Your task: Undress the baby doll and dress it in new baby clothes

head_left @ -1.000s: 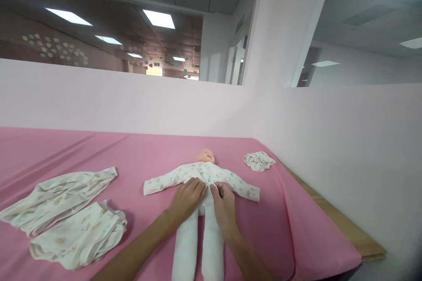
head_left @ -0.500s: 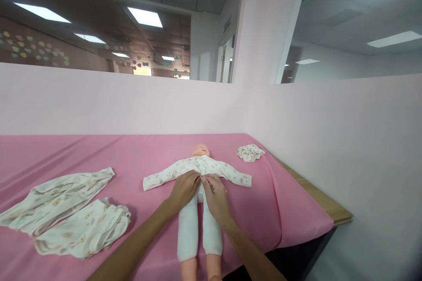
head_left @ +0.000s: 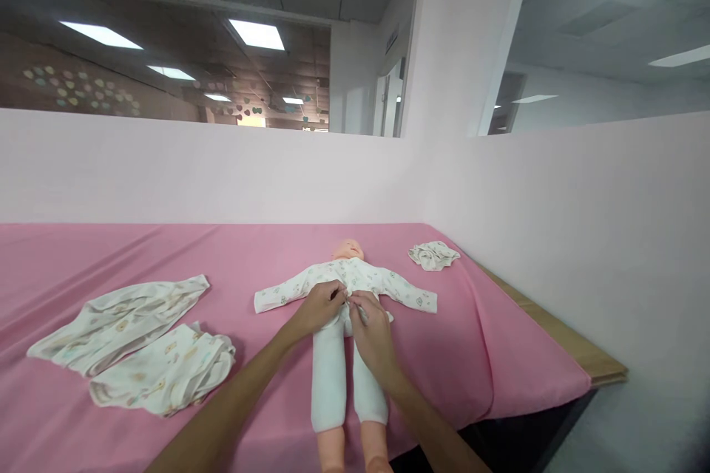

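A baby doll [head_left: 331, 392] lies on its back, head away from me, with white cloth on its body and legs. It wears a patterned white baby shirt [head_left: 407, 293], both sleeves spread out sideways. My left hand [head_left: 323, 306] is closed at the shirt's front, fingertips pinching the cloth at the doll's belly. Right beside it, my right hand [head_left: 373, 325] pinches the shirt's front edge too, thumb and forefinger together. The fingertips of both hands nearly meet. Whether a tie or a snap is between them is too small to make out.
To the left lie patterned baby pants [head_left: 125, 325] and a folded patterned baby garment [head_left: 166, 369]. A crumpled patterned cloth [head_left: 433, 256] sits at the back right. The pink sheet [head_left: 266, 244] covers a wooden table [head_left: 577, 355], whose edge shows at right. White walls stand behind and to the right.
The view has shifted slightly, so everything appears farther right. Both hands stay at the shirt's front; the fingers of my right hand have shifted a little on the cloth.
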`<state>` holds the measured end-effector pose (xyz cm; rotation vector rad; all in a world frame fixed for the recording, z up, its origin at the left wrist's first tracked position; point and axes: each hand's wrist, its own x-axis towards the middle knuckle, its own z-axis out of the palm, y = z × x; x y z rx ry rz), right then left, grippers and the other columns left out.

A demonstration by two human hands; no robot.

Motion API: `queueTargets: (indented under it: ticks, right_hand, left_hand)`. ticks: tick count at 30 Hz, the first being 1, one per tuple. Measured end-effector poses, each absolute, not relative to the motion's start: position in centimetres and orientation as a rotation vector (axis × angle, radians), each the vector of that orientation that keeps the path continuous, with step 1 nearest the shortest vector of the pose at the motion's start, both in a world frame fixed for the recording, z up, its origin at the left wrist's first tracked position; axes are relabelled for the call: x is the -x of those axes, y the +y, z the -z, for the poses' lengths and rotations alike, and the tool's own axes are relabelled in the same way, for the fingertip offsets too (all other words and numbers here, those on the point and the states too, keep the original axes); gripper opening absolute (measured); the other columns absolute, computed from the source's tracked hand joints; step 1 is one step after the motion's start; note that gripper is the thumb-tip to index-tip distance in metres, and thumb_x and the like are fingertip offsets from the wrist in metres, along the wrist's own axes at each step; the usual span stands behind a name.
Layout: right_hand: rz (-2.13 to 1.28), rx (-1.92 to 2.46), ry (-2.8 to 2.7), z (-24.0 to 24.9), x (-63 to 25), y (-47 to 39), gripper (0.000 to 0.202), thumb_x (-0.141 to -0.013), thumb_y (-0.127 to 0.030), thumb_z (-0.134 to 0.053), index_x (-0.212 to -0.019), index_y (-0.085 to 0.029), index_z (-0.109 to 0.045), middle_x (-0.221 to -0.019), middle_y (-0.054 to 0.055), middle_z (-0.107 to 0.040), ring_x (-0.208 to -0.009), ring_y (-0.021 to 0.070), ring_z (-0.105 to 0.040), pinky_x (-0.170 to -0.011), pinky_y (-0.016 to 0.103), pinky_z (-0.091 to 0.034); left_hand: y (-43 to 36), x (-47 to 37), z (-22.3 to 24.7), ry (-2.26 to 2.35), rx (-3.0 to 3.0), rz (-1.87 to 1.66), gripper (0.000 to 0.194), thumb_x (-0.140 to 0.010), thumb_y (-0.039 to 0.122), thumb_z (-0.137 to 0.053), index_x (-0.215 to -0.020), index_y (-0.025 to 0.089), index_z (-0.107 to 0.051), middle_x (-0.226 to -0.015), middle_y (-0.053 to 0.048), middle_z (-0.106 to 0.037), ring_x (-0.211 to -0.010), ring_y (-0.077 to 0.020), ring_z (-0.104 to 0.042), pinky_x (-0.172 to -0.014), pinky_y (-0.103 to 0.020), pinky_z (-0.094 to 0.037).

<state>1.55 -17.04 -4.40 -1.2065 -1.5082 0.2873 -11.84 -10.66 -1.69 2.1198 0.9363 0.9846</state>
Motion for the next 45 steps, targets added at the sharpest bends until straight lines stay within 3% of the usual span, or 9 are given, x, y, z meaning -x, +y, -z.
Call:
queueTargets:
  ticks: [4,9,18,24,27,30,33,36,45]
  right_hand:
    - [-0.342,1.232,-1.387,4.8,-1.7,-16.7,0.029,-0.090,-0.031,-0.047,-0.111,-0.019,-0.064,-0.107,0.007,-0.068,-0.101,0.0205,-0.061,-0.088,0.036,-0.048]
    - [-0.333,1.197,-1.390,5.3,-1.9,-16.4,0.025,-0.090,-0.030,-0.047,-0.102,-0.020,-0.066,-0.105,0.007,-0.068,-0.100,0.0202,-0.061,-0.089,0.035,-0.047]
    - [-0.247,1.316,-1.435,5.3,-2.0,-17.4,0.027,-0.083,-0.022,-0.052,-0.107,-0.020,-0.063,-0.108,0.007,-0.063,-0.105,0.0228,-0.056,-0.091,0.038,-0.045]
    - [-0.139,1.456,-1.472,6.8,-4.3,-19.1,0.025,-0.085,-0.031,-0.055,-0.107,-0.021,-0.062,-0.107,0.008,-0.060,-0.105,0.0260,-0.053,-0.091,0.042,-0.041]
    - [-0.314,1.511,-1.471,7.1,-6.7,-18.8,0.023,-0.087,-0.041,-0.052,-0.093,-0.021,-0.060,-0.087,0.004,-0.061,-0.084,0.0221,-0.055,-0.076,0.037,-0.044]
    - [-0.619,1.474,-1.411,6.6,-9.0,-17.5,0.033,-0.087,-0.052,-0.051,-0.078,-0.020,-0.057,-0.073,0.001,-0.058,-0.070,0.0180,-0.053,-0.066,0.032,-0.043]
    - [-0.978,1.352,-1.189,5.8,-10.2,-15.3,0.034,-0.085,-0.051,-0.054,-0.080,-0.019,-0.061,-0.081,0.004,-0.065,-0.078,0.0189,-0.060,-0.075,0.032,-0.047]
    - [-1.235,1.213,-0.951,5.5,-9.8,-12.6,0.030,-0.083,-0.046,-0.059,-0.092,-0.017,-0.065,-0.092,0.007,-0.069,-0.088,0.0197,-0.064,-0.081,0.031,-0.049]
    - [-1.148,1.147,-0.810,6.6,-7.0,-6.4,0.017,-0.076,-0.032,-0.063,-0.085,-0.019,-0.061,-0.073,0.002,-0.064,-0.072,0.0172,-0.061,-0.064,0.027,-0.048]
  left_hand:
    - [-10.6,11.7,1.8,0.960,-2.105,-0.989,0.028,-0.088,0.038,-0.040,-0.075,0.019,-0.054,-0.076,0.000,-0.058,-0.072,-0.0156,-0.051,-0.067,-0.027,-0.039]
    - [-10.3,11.8,1.8,0.895,-2.019,-0.931,0.029,-0.087,0.043,-0.044,-0.075,0.018,-0.053,-0.073,0.001,-0.054,-0.068,-0.0136,-0.048,-0.064,-0.026,-0.039]
    - [-10.6,12.2,1.4,0.982,-2.124,-0.992,0.027,-0.090,0.041,-0.043,-0.086,0.020,-0.059,-0.082,0.000,-0.061,-0.075,-0.0156,-0.053,-0.070,-0.027,-0.041]
    - [-9.3,13.9,1.8,1.194,-2.226,-0.934,0.024,-0.086,0.040,-0.045,-0.086,0.020,-0.059,-0.086,-0.003,-0.064,-0.076,-0.0182,-0.056,-0.068,-0.029,-0.041]
    - [-8.6,15.1,2.6,1.333,-2.161,-0.874,0.029,-0.085,0.046,-0.046,-0.093,0.021,-0.058,-0.088,-0.004,-0.065,-0.078,-0.0204,-0.058,-0.068,-0.030,-0.041]
    - [-7.8,15.8,3.6,1.519,-2.019,-0.737,0.041,-0.085,0.058,-0.041,-0.081,0.020,-0.056,-0.076,-0.004,-0.065,-0.072,-0.0229,-0.059,-0.067,-0.032,-0.040]
    - [-6.9,15.7,4.5,1.561,-1.918,-0.711,0.049,-0.085,0.063,-0.037,-0.067,0.021,-0.051,-0.072,-0.006,-0.064,-0.071,-0.0249,-0.060,-0.068,-0.034,-0.040]
    - [-6.0,14.6,5.5,1.512,-1.794,-0.873,0.047,-0.085,0.060,-0.039,-0.076,0.019,-0.058,-0.090,-0.010,-0.069,-0.085,-0.0278,-0.062,-0.074,-0.035,-0.042]
    - [-4.6,12.2,6.4,1.456,-1.646,-1.120,0.050,-0.086,0.059,-0.041,-0.095,0.014,-0.061,-0.105,-0.014,-0.066,-0.099,-0.0288,-0.058,-0.085,-0.039,-0.041]
